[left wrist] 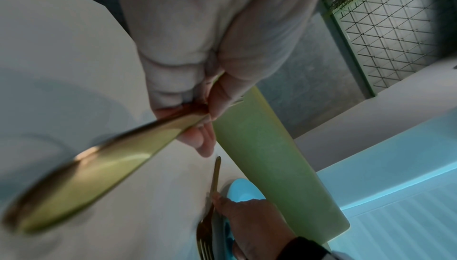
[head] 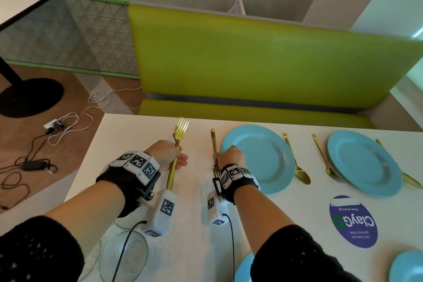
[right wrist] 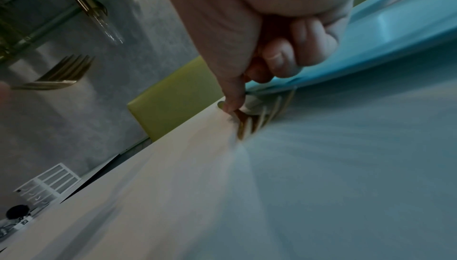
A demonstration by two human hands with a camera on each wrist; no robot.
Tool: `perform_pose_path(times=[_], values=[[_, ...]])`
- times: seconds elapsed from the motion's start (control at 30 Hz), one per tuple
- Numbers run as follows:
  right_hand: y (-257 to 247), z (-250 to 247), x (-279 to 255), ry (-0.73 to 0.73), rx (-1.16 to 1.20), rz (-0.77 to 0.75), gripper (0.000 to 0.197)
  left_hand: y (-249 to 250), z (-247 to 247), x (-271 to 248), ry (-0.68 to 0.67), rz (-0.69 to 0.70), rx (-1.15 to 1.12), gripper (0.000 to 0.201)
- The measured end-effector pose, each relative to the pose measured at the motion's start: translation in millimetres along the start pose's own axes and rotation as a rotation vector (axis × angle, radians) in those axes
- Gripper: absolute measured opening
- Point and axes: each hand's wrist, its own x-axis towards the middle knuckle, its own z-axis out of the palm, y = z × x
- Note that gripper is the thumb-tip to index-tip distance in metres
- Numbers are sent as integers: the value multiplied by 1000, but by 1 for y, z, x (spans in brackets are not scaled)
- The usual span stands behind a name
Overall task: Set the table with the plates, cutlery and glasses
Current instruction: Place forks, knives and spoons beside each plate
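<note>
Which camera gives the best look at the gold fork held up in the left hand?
The head view: the fork shows whole. The left wrist view shows only its blurred handle, the right wrist view only its tines.

Your left hand [head: 168, 155] is raised clear of the surface, fingers curled round a gold fork [head: 178, 142] held tines up. Your right hand [head: 230, 155] is lowered, knuckles up, fingertips [right wrist: 232, 105] pressing a second fork [head: 215, 155] beneath it.

forks [head: 180, 131]: gold
plates [head: 258, 158]: light blue
table [head: 137, 135]: white
bench [head: 251, 62]: lime green
sticker [head: 352, 222]: purple, white lettering
sleeves [head: 39, 252]: black knit
wrist bands [head: 137, 162]: black-and-white square codes
</note>
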Motion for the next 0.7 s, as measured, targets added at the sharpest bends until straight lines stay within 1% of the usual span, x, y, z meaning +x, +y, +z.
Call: perform_pose_path(times=[0.1, 0.2, 0.27, 0.37, 0.5, 0.53, 0.6, 0.7], values=[[2, -1, 1, 3, 2, -18, 36, -3, 2, -3, 6, -3, -4, 19], [3, -5, -3, 9, 1, -48, 41, -6, 4, -8, 3, 0, -16, 20], [4, -10, -9, 10, 1, -72, 42, -9, 7, -13, -1, 2, -17, 20], [5, -21, -25, 8, 33, -122, 42, -10, 15, -23, -13, 16, -9, 15], [12, -41, -64, 0, 145, -235, 29, -12, 28, -46, -65, 69, 27, 17], [15, -46, -78, -12, 176, -254, 28, -14, 31, -53, -81, 84, 39, 16], [23, -54, -106, -71, 223, -269, 29, -20, 36, -67, -104, 120, 79, 15], [42, -58, -151, -197, 346, -241, 30, -37, 42, -90, -160, 175, 106, 10]])
